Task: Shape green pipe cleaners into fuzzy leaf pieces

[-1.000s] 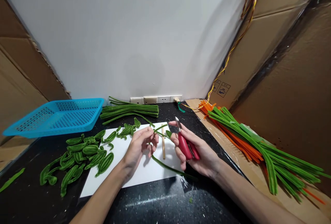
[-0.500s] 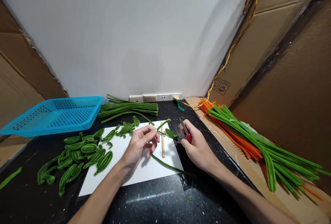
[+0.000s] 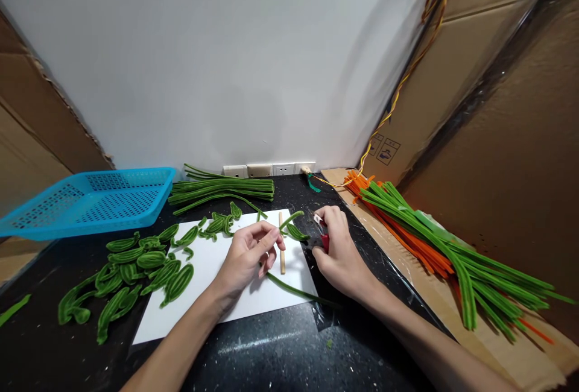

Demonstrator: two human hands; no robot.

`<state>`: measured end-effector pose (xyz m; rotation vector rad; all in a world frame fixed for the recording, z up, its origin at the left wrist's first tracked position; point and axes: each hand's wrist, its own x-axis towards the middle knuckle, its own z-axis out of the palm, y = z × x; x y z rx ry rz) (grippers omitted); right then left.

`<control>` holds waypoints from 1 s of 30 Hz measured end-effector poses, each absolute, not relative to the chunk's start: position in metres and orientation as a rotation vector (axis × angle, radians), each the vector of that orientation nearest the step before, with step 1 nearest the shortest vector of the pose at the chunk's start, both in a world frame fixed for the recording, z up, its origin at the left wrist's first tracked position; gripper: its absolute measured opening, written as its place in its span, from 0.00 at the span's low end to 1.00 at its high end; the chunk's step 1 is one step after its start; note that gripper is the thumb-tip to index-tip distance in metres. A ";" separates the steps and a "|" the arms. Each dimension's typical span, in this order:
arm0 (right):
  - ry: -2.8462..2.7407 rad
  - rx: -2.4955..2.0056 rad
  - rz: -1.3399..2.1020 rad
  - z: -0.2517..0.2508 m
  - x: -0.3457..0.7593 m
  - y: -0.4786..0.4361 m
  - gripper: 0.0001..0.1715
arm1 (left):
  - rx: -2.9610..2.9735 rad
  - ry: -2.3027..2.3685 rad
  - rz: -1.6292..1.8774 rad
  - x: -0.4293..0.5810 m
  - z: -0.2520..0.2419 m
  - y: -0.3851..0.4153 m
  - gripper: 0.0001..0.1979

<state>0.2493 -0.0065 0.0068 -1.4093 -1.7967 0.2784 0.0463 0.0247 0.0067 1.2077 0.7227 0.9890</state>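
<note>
My left hand (image 3: pixel 248 256) is over a white paper sheet (image 3: pixel 205 295), its thumb and fingers pinching a thin green pipe cleaner (image 3: pixel 293 218) that points up and right. Right of it, my right hand (image 3: pixel 338 247) is wrapped round a small red-handled tool (image 3: pixel 325 242) with a metal head, mostly hidden by the fingers. Between the hands, a wooden stick (image 3: pixel 283 262) lies on the paper beside a green pipe-cleaner leaf (image 3: pixel 297 233). A long green pipe cleaner (image 3: pixel 294 290) stretches from beneath my left hand past the paper's right edge.
Several looped green leaves (image 3: pixel 151 259) lie at left, partly on the paper. A blue plastic basket (image 3: pixel 156 214) stands behind them. Green stems (image 3: pixel 226 189) are bundled near the wall sockets (image 3: pixel 283 169). At right, green pipe cleaners (image 3: pixel 456 253) and orange ones (image 3: pixel 423 253) rest on cardboard (image 3: pixel 389 244).
My right hand has turned, so its fingers cover more of the tool's head. The pinched pipe cleaner has shifted slightly to the right. The whole view has moved a little.
</note>
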 end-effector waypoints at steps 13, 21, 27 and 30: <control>-1.807 -1.466 0.142 0.002 0.251 -0.004 0.27 | 1.372 0.747 0.971 0.054 0.011 0.014 0.16; -1.775 -1.441 0.169 0.002 0.251 -0.005 0.26 | 1.394 0.767 1.030 0.053 0.011 0.016 0.14; -1.781 -1.433 0.208 0.002 0.251 -0.004 0.26 | 1.368 0.808 1.097 0.052 0.012 0.016 0.15; -1.775 -1.453 0.207 0.003 0.252 -0.004 0.27 | 1.372 0.837 1.116 0.051 0.013 0.016 0.16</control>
